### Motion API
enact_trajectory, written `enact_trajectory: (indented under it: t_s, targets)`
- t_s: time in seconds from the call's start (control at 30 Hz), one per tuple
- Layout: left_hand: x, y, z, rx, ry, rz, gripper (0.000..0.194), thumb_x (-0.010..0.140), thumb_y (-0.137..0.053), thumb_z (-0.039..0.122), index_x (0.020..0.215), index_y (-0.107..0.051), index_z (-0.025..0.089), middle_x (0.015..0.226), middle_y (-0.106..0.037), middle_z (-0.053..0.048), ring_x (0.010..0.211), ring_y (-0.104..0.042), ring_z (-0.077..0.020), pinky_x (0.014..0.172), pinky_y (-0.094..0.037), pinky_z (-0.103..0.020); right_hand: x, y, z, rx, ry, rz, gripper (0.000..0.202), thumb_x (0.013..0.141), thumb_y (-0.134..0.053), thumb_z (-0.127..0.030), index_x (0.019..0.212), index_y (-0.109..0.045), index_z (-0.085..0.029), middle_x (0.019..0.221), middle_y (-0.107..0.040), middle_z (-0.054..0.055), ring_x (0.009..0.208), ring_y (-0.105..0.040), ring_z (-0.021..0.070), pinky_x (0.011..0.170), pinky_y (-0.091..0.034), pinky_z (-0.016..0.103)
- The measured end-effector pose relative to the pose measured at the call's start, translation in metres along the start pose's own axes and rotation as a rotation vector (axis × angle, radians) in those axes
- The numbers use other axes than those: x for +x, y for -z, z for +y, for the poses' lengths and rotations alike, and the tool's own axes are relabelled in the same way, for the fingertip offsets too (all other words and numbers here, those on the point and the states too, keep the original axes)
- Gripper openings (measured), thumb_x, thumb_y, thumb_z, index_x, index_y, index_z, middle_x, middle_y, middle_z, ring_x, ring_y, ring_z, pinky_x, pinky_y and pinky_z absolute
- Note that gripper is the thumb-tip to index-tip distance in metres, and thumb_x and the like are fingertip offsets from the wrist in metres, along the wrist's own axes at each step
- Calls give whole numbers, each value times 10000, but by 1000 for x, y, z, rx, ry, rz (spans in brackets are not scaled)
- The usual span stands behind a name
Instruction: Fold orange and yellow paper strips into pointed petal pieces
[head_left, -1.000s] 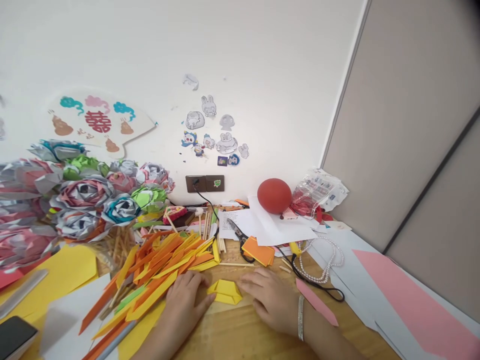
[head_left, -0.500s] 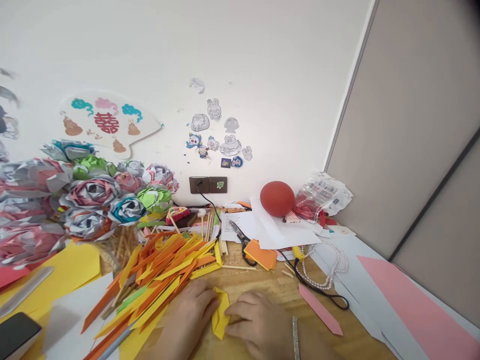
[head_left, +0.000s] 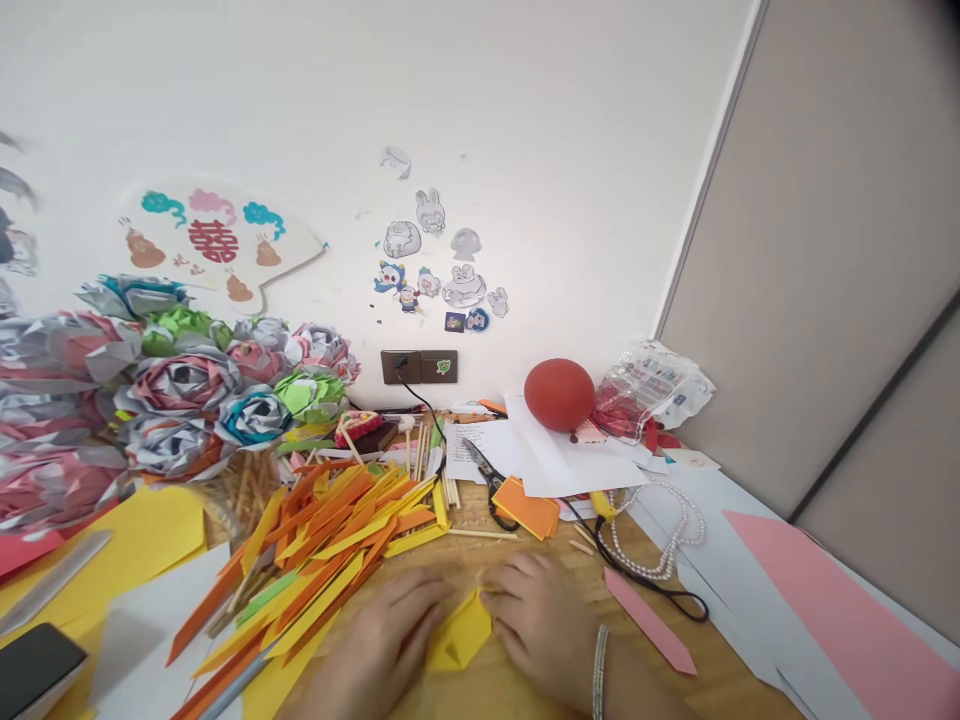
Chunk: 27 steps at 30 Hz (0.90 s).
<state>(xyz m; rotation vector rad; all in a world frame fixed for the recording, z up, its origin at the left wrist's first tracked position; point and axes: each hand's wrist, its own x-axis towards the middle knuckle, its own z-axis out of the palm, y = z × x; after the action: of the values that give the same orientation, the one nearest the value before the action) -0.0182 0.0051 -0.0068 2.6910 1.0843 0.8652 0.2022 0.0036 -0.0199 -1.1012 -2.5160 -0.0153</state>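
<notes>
Between my two hands is a small folded piece of yellow paper (head_left: 461,632), with slanted creases and a pointed upper edge. My left hand (head_left: 397,630) grips its left side, fingers curled and thumb side toward the paper. On the other side my right hand (head_left: 532,615) pinches the right edge; a silvery bracelet (head_left: 600,670) is on that wrist. Both sets of fingertips are partly hidden and a little blurred. Just left of my left hand lies a heap of folded orange and yellow paper strips (head_left: 330,540). A folded pink strip (head_left: 649,620) is right of my right hand.
Scissors (head_left: 491,480) lie behind my hands beside orange paper squares (head_left: 529,507). A red balloon (head_left: 559,394) rests on white sheets. Paper flowers (head_left: 180,385) crowd the left. A black cord (head_left: 652,590), a bead string (head_left: 679,555) and pink paper (head_left: 832,600) lie right.
The yellow paper has turned from nearly upright to a slant and shows a broader face. My hands have moved slightly apart around it, the right one a little further right.
</notes>
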Motion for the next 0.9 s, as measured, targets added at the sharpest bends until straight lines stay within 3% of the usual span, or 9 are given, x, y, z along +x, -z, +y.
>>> enact_trajectory:
  t_s: [0.1,0.23,0.4,0.6,0.77,0.9]
  targets:
    - [0,3,-2,127,-110,21,170,880,-496,258,1009,-602,231,956,-676,-50,879,-642,-194,777,-543,-305,2,0,4,-138,-115,-22,61,806,-622,-226,812,-643,-169,869,-627,40,849,-511,208,725,-388,333]
    - [1,-5,1,203,-224,29,204,905,-416,206,936,-617,213,891,-690,-41,826,-654,-183,751,-552,-293,4,-1,8,-218,-99,-46,113,800,-662,-263,745,-635,-167,797,-614,26,805,-510,195,683,-375,316]
    - [3,-11,1,145,-166,2,232,907,-385,181,923,-613,225,932,-689,-21,858,-649,-158,782,-538,-255,2,-4,10,-195,-54,14,152,774,-701,-260,880,-634,-174,812,-628,12,790,-511,186,695,-375,304]
    - [5,-12,0,89,-8,-142,266,882,-347,117,824,-591,204,842,-652,-15,773,-627,-136,731,-521,-215,4,-8,13,-206,3,43,105,816,-654,-217,726,-625,-170,746,-612,10,742,-501,167,670,-364,293]
    - [5,-12,0,108,4,-173,299,868,-320,68,795,-574,206,842,-632,-12,766,-606,-148,723,-503,-241,4,-9,16,-148,80,57,133,830,-651,-283,737,-627,-191,793,-609,-5,774,-490,151,685,-356,285]
    - [5,-12,-2,115,-22,-190,250,900,-354,129,795,-565,213,818,-616,-3,753,-594,-148,700,-487,-232,3,-12,22,-219,97,107,139,837,-630,-196,701,-609,-176,737,-593,2,736,-477,155,659,-342,288]
